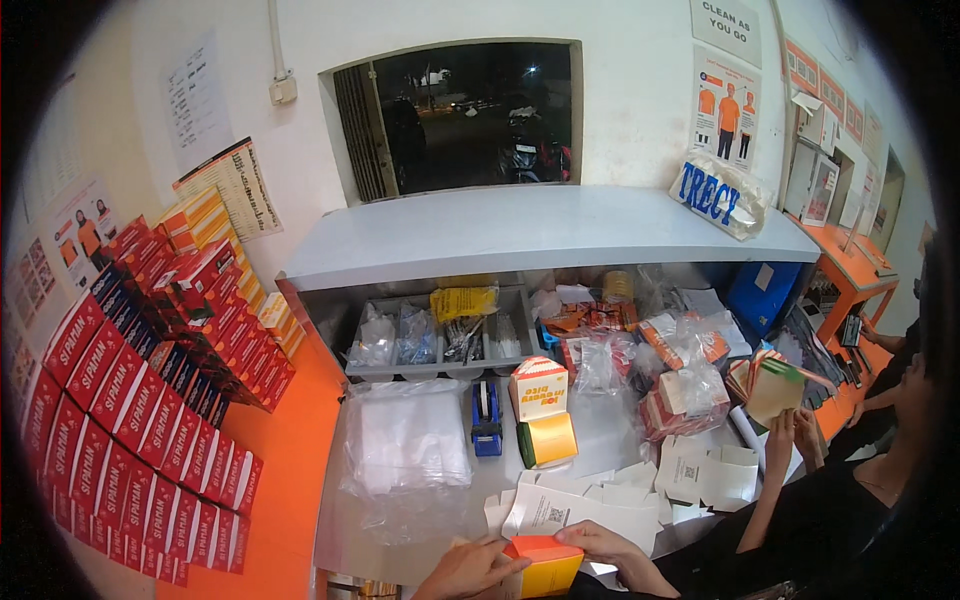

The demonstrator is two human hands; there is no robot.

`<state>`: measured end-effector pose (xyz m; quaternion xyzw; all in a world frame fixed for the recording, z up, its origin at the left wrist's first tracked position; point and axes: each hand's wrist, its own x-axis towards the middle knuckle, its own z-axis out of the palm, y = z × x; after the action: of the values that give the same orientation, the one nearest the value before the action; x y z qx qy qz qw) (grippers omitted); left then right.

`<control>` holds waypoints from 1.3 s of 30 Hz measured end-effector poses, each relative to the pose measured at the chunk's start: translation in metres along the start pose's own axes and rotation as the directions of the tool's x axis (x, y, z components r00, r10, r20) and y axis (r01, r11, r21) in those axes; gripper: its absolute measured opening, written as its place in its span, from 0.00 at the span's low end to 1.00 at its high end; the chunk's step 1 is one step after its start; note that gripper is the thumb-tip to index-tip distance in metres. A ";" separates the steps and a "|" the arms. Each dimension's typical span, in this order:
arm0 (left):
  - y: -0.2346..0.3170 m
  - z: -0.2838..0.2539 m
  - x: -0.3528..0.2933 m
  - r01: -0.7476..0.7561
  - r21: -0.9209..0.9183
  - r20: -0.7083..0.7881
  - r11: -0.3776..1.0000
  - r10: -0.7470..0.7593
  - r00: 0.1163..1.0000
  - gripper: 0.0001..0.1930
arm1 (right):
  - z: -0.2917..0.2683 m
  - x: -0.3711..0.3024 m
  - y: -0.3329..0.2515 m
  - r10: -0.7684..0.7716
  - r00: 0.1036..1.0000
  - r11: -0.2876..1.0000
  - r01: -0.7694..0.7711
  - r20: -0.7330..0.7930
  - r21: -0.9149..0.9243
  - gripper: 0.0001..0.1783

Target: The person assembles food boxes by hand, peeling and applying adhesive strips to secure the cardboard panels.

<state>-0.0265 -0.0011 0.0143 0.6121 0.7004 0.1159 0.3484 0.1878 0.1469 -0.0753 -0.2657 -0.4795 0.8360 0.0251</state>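
Observation:
My left hand (468, 570) and my right hand (610, 548) are both closed on a small orange and yellow cardboard box (543, 563) at the bottom edge of the view, one hand on each side of it. Just beyond the box lies a pile of flat white box blanks (585, 512). Further back two folded boxes (540, 412) stand stacked, a white and orange one on top of a yellow one. A blue tape dispenser (486, 418) stands to their left.
A co-worker in black at the right holds a folded box (774, 390) in both hands. Clear plastic bags (405, 440) cover the grey worktop (612, 432). A grey divided tray (440, 335) sits under the white shelf (540, 235). Red cartons (140, 400) are stacked along the left, beside the orange counter (290, 460).

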 end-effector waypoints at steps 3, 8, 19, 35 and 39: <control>-0.001 0.007 -0.004 0.039 -0.184 -0.069 0.982 -0.053 0.996 0.20 | 0.017 -0.006 -0.030 -0.153 0.988 0.824 0.132 0.008 -0.551 0.20; -0.001 0.014 0.009 -0.114 -0.289 -0.199 0.950 0.057 0.978 0.15 | 0.039 -0.023 -0.072 -0.313 0.941 0.699 0.318 0.126 -0.640 0.13; -0.018 0.001 0.017 0.172 -0.860 0.276 0.480 0.155 0.948 0.13 | 0.069 -0.024 -0.074 -0.539 0.767 0.294 0.558 0.347 -0.776 0.11; -0.006 0.009 0.025 -0.303 -0.952 -0.254 -0.048 -0.430 0.866 0.31 | 0.070 -0.012 -0.050 -0.578 0.782 0.785 0.457 -0.232 -0.418 0.35; 0.010 0.020 0.032 -0.374 -0.884 -0.431 0.281 -0.178 0.884 0.38 | 0.067 0.008 -0.042 -0.390 0.877 0.885 0.273 -0.281 -0.377 0.35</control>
<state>-0.0070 0.0259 -0.0054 0.2794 0.5090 0.6704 0.4620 0.1406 0.1189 -0.0175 -0.3227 -0.6375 0.6672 0.2103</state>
